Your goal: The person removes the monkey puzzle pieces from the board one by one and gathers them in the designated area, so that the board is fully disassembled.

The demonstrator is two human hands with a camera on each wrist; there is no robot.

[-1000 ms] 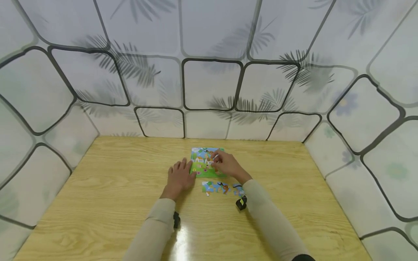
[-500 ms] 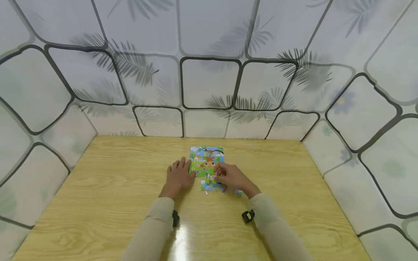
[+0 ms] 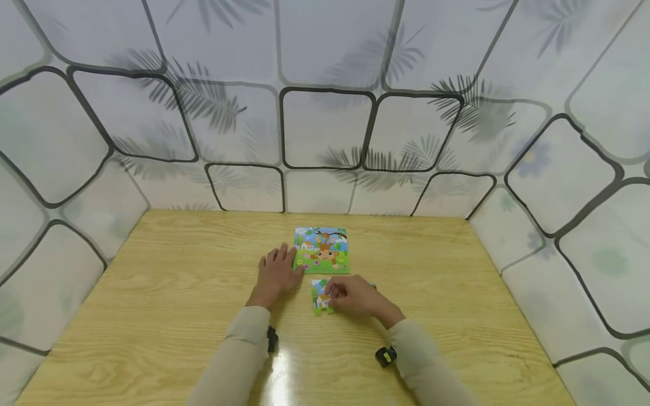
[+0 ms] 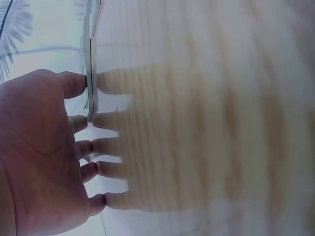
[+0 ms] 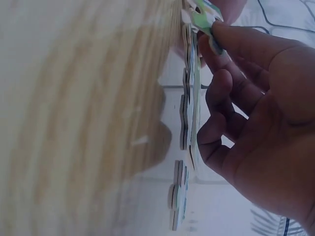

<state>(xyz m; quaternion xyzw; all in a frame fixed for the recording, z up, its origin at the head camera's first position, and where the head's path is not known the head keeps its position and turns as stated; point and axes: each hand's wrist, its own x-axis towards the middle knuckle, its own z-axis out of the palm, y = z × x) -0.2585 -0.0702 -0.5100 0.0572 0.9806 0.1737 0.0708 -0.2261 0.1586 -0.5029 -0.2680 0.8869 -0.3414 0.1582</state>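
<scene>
A square jigsaw board [image 3: 325, 260] with a cartoon monkey picture lies flat on the table. My left hand [image 3: 276, 276] rests at its left edge, fingers spread, with the thumb touching the board's rim in the left wrist view. In front of the board my right hand [image 3: 359, 299] pinches a jigsaw piece [image 5: 204, 20] between thumb and index finger. That piece is held at a row of other jigsaw pieces [image 3: 319, 285], mostly hidden beneath the right hand. In the right wrist view a separate group of pieces [image 5: 180, 194] lies apart from the row.
The wooden table [image 3: 188, 293] stretches out on both sides of the hands. A patterned fabric wall [image 3: 325, 192] rises behind the board and along the left and right sides. Small black devices are worn at both wrists.
My right hand has moved from over the board toward me, bringing a jigsaw piece down to the row in front. The monkey picture is now uncovered. My left hand stays put.
</scene>
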